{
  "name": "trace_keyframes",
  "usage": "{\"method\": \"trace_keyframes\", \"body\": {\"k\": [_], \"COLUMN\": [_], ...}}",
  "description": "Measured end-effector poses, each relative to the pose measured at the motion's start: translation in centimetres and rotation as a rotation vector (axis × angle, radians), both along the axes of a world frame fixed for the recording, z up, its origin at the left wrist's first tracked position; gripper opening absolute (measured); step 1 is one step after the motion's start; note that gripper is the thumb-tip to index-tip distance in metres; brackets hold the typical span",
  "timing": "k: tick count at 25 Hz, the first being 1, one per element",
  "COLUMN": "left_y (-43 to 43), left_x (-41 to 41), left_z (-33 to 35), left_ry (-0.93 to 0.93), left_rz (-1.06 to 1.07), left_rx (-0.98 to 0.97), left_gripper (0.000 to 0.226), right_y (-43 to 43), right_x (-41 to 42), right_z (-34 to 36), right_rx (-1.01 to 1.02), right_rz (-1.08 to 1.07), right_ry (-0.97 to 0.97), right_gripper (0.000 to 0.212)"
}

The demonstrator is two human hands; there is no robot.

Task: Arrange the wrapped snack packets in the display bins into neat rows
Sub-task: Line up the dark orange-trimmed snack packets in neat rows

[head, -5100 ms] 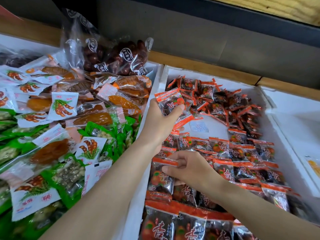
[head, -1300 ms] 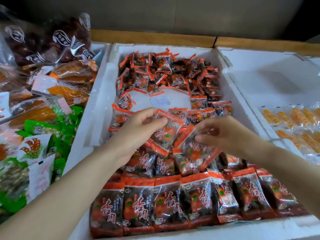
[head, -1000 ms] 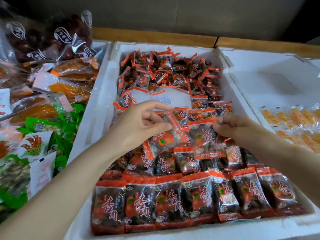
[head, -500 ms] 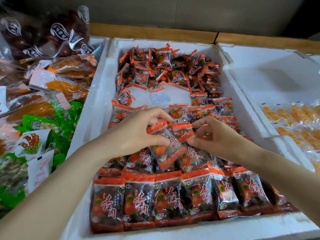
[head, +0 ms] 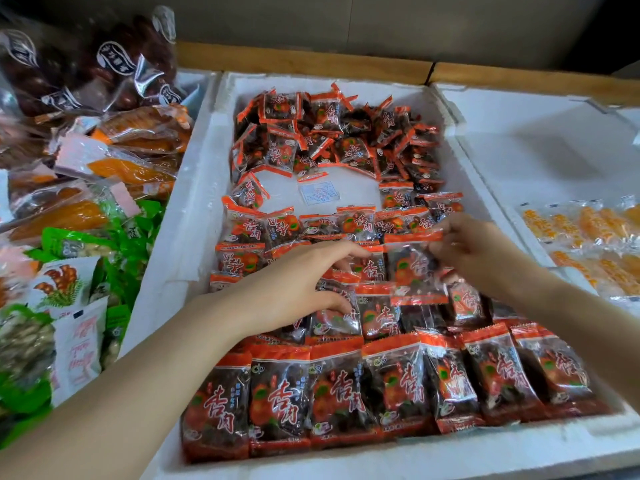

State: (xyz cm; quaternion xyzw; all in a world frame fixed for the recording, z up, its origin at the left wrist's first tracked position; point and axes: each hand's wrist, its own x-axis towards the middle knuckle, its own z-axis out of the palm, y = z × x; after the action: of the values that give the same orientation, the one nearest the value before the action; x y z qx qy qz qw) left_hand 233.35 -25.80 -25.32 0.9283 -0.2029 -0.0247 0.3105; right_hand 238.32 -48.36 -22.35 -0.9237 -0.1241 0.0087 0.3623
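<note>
**A:** So, where do the hands sit?

**B:** The left hand lies low over the middle of the white foam bin. Its fingers stretch fairly straight toward one o'clock, unclenched, and the thumb tip presses on a flat packet in the second row.

**A:** And the other?

**B:** The right hand comes in from three o'clock and pinches a lifted packet by its crimped orange top seam. That packet hangs upright above the middle rows, just beside the left fingertips, and is blurred.

**A:** What are the packets like?

**B:** They are glossy, pillow-shaped pouches. Clear crinkly film covers dark fruit, both ends have saw-toothed orange seams, and red characters are printed on the front.

**A:** How is the bin laid out?

**B:** At six o'clock a front row stands shoulder to shoulder against the near wall, edges slightly overlapping. At twelve o'clock a loose heap lies jumbled, with packets tilted every way. Shorter rows cross the middle. Just past them a patch of pebbly foam floor holds a small pale paper slip, lying flat.

**A:** And the neighbours?

**B:** At nine o'clock there are green packets, long orange pouches and a shiny bag of dark red fruit. At three o'clock a second foam bin holds clear yellow-orange packets. A wooden ledge runs behind both.
</note>
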Motion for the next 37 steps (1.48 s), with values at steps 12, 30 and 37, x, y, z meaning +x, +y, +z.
{"method": "trace_keyframes", "body": {"k": [12, 30, 37], "left_y": [0.3, 1.5, 4.8], "left_x": [0.3, 0.0, 10.6], "left_z": [0.0, 1.1, 3.2], "left_ry": [0.020, -0.042, -0.192], "left_rz": [-0.094, -0.001, 0.413], "left_rx": [0.225, 0.143, 0.387], "left_gripper": [0.084, 0.069, 0.057], "right_y": [-1.9, -1.8, 0.9], "right_x": [-0.7, -0.6, 9.3], "right_z": [-1.0, 0.1, 1.5], "right_rx": [-0.319, -0.340, -0.325], "right_rz": [0.203, 0.235, 0.115], "right_ry": [-0.073, -0.223, -0.273], "right_gripper": [0.033, 0.009, 0.036]}}
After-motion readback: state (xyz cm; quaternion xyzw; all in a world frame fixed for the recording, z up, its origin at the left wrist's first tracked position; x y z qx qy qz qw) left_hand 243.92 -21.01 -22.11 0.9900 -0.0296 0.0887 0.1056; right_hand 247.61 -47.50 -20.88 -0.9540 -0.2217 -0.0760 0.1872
